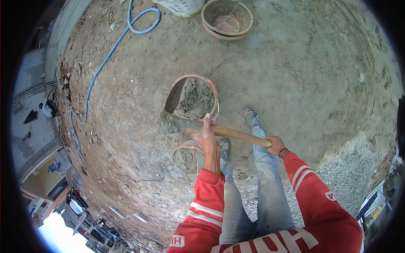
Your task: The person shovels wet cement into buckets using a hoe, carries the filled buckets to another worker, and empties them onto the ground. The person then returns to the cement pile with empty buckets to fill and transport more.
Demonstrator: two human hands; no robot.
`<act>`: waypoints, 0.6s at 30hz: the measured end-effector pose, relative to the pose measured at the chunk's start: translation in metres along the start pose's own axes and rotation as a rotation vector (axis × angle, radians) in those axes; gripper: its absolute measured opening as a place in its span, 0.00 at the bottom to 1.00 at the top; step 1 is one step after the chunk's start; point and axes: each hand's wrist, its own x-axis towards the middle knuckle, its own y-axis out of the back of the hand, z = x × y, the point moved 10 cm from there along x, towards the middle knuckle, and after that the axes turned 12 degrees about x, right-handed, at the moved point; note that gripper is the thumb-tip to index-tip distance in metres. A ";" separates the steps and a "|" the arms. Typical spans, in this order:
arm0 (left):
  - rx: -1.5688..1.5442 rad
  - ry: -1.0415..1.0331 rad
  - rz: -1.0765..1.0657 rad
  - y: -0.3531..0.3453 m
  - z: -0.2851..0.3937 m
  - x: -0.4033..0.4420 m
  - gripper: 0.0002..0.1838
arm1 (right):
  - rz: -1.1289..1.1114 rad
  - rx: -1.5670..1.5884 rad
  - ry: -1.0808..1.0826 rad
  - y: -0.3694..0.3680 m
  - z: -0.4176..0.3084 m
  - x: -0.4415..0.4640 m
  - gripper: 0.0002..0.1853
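Observation:
A long wooden handle (pixel 240 135) runs across in front of my legs. My right hand (pixel 276 146) is closed round its right end. Farther left, my left hand (pixel 206 138) wraps the same handle, with the thumb pointing away from me. What head the tool has, I cannot make out. Just beyond my left hand lies a tilted bucket (pixel 171 106) with a thick lump of wet grey mortar (pixel 196 98) in it. A second bucket (pixel 175 157), also holding grey material, is beside my left wrist, partly hidden by it.
Stacked round tubs (pixel 228 34) and a whitish container (pixel 181 6) stand at the far side. A blue hose (pixel 103 63) snakes along the left ground. Grey gravel (pixel 354 170) is heaped at right. My shoes (pixel 252 117) stand close to the buckets. A person (pixel 49 109) is far left.

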 end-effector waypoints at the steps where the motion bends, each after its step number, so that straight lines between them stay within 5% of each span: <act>1: 0.069 -0.019 -0.069 -0.006 0.011 -0.015 0.11 | 0.030 0.001 -0.017 0.018 0.000 -0.012 0.08; 5: 0.356 0.012 -0.462 -0.020 0.023 -0.086 0.30 | 0.279 -0.112 0.049 0.098 -0.019 -0.093 0.05; 7: 0.570 0.128 -0.537 0.014 -0.009 -0.120 0.31 | 0.368 -0.171 0.008 0.139 -0.023 -0.134 0.05; 9: 0.761 0.210 -0.692 0.058 -0.043 -0.155 0.27 | 0.243 -0.285 -0.375 0.158 -0.003 -0.156 0.06; 11: 0.830 0.382 -0.843 0.087 -0.048 -0.201 0.25 | 0.282 -0.303 -0.467 0.183 -0.008 -0.159 0.06; 13: 0.765 0.365 -0.970 0.089 -0.018 -0.237 0.30 | 0.306 -0.320 -0.541 0.199 -0.005 -0.149 0.07; 15: 0.596 0.240 -1.030 0.055 0.069 -0.274 0.13 | 0.354 -0.406 -0.657 0.205 0.019 -0.123 0.09; 18: 0.468 0.001 -1.249 0.013 0.198 -0.333 0.13 | 0.293 -0.426 -0.694 0.194 0.053 -0.075 0.11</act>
